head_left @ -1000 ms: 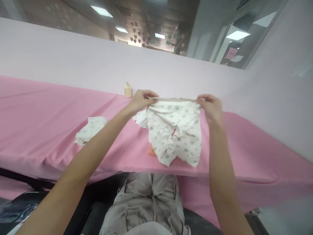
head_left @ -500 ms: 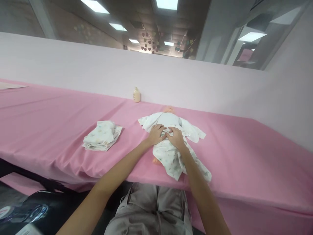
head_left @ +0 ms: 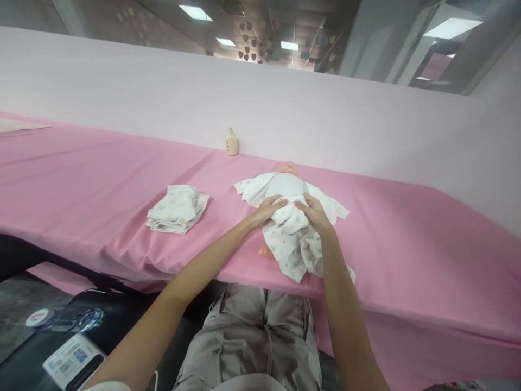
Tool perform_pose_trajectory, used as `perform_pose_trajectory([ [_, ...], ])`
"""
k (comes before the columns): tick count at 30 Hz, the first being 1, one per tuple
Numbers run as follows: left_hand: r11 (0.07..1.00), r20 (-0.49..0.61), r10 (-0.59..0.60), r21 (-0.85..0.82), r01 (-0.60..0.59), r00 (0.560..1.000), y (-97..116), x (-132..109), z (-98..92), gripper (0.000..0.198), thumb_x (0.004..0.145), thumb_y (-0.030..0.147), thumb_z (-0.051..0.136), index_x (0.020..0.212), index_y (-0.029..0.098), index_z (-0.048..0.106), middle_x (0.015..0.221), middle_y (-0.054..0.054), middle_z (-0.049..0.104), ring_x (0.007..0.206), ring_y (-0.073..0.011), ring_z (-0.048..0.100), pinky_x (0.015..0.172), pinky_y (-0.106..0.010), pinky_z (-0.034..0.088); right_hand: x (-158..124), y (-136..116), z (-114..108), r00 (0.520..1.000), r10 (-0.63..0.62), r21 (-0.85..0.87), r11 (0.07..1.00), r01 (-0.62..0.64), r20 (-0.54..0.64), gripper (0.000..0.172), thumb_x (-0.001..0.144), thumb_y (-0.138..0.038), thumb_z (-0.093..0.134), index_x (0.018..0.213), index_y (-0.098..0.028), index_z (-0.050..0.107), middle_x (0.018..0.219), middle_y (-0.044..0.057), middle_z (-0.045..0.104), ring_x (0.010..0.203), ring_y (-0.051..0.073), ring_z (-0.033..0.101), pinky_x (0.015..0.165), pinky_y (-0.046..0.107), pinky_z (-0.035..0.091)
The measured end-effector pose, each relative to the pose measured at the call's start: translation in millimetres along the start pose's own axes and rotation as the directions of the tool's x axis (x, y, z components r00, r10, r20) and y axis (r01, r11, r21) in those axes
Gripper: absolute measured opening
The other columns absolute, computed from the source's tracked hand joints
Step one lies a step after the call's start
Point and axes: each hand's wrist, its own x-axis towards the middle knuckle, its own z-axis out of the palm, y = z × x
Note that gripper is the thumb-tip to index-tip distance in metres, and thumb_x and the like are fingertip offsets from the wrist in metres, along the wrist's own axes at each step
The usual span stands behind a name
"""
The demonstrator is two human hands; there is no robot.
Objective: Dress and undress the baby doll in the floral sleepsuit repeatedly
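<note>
Head view: pink-covered worktop [head_left: 407, 244] runs left to right, pale wall [head_left: 154, 92] along its far side, window [head_left: 163, 32] above that. Person's grey trousers [head_left: 248, 331] at the near edge, black seat [head_left: 24, 353] at near left. Doll [head_left: 288, 168] lies on the worktop right of centre, head at the far end. White shirt [head_left: 260, 187] on it, sleeves spread out left and right. White printed pants [head_left: 287, 252] over the doll's lower half, waist bunched up, legs loose toward the near edge; bit of a foot [head_left: 265, 251] shows just left of them. Folded cloth [head_left: 177, 209] well to the left. Left hand [head_left: 268, 210]: grip closed on the left side of the pants' waist. Right hand [head_left: 316, 213]: grip closed on the right side. Clear bottle [head_left: 67, 319] and white box [head_left: 69, 358] on the seat. Small pump bottle [head_left: 232, 143] upright, far side near the wall.
</note>
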Motion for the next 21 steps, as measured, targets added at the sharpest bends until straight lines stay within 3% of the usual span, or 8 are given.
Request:
perform_pose_trajectory([
  [2,0.986,0.093,-0.081,-0.136,0.093,0.992,0.8,-2.7,4.4,0.039,0.068,0.046,0.068,0.09,0.014,0.06,0.076,0.0,0.061,0.062,-0.0084,0.053,0.058,-0.021,0.039,2.2,1.1,0.3,0.997,-0.002,0.153,0.988,0.014,-0.079,0.03,0.062,-0.036,0.075,0.082,-0.018,0.061,0.078,0.0,0.062,0.071,0.014,0.057,0.065,0.024,0.046],
  [5,0.971,0.217,-0.18,-0.117,0.209,0.959,1.3,-6.1,1.9,0.038,0.063,0.041,0.074,0.083,0.01,0.064,0.075,-0.003,0.065,0.063,-0.0106,0.057,0.059,-0.022,0.041,6.8,2.6,-1.3,0.988,0.006,0.318,0.947,0.045,-0.157,0.029,0.061,-0.034,0.076,0.08,-0.017,0.061,0.074,0.0,0.063,0.071,0.015,0.059,0.067,0.026,0.048],
  [9,0.977,0.119,-0.126,-0.158,0.144,0.985,1.3,-3.0,-4.5,0.028,0.063,0.032,0.076,0.073,0.008,0.065,0.069,-0.004,0.066,0.062,-0.0114,0.059,0.058,-0.021,0.042,8.2,3.6,-2.8,0.987,0.009,0.443,0.894,0.064,-0.161,0.031,0.064,-0.039,0.074,0.082,-0.017,0.06,0.078,0.001,0.065,0.074,0.016,0.06,0.068,0.027,0.05],
  [11,0.938,0.0,-0.086,-0.337,0.081,0.996,2.5,1.2,-4.8,0.025,0.07,0.032,0.07,0.08,0.009,0.066,0.073,-0.004,0.067,0.067,-0.013,0.062,0.066,-0.023,0.047,4.8,5.0,0.7,0.997,0.048,0.417,0.909,-0.019,-0.059,0.031,0.066,-0.043,0.072,0.075,-0.017,0.058,0.067,-0.001,0.061,0.061,0.012,0.057,0.058,0.024,0.048],
  [13,0.875,-0.084,-0.108,-0.481,0.055,0.991,4.1,4.8,-4.6,0.021,0.076,0.03,0.064,0.084,0.01,0.065,0.072,-0.004,0.067,0.07,-0.0137,0.063,0.074,-0.025,0.05,0.0,6.5,6.6,0.983,0.125,0.298,0.941,-0.161,0.137,0.033,0.066,-0.045,0.073,0.069,-0.017,0.055,0.052,-0.005,0.051,0.044,0.008,0.046,0.044,0.02,0.04],
  [16,0.842,-0.066,-0.169,-0.529,0.109,0.983,4.9,6.5,-5.9,0.02,0.08,0.03,0.057,0.084,0.011,0.064,0.07,-0.004,0.067,0.069,-0.0152,0.064,0.076,-0.028,0.051,-3.2,7.8,13.1,0.942,0.204,0.159,0.955,-0.252,0.266,0.031,0.062,-0.038,0.077,0.07,-0.016,0.057,0.053,-0.006,0.05,0.04,0.005,0.042,0.038,0.017,0.032],
  [19,0.887,0.042,-0.18,-0.424,0.181,0.983,3.3,2.8,-9.0,0.03,0.08,0.038,0.057,0.087,0.01,0.065,0.074,-0.007,0.068,0.072,-0.0173,0.064,0.074,-0.028,0.051,3.0,9.2,10.7,0.994,0.106,0.362,0.926,-0.104,0.014,0.029,0.065,-0.037,0.074,0.081,-0.018,0.06,0.071,-0.001,0.062,0.062,0.012,0.059,0.055,0.021,0.048],
  [21,0.947,0.138,-0.189,-0.236,0.218,0.972,2.4,-1.0,-10.6,0.032,0.074,0.038,0.065,0.086,0.009,0.067,0.075,-0.007,0.068,0.07,-0.0173,0.064,0.069,-0.026,0.05,8.9,11.0,6.1,0.986,0.1,0.474,0.88,-0.026,-0.133,0.031,0.07,-0.042,0.069,0.088,-0.018,0.06,0.081,0.002,0.066,0.08,0.017,0.063,0.07,0.027,0.052],
])
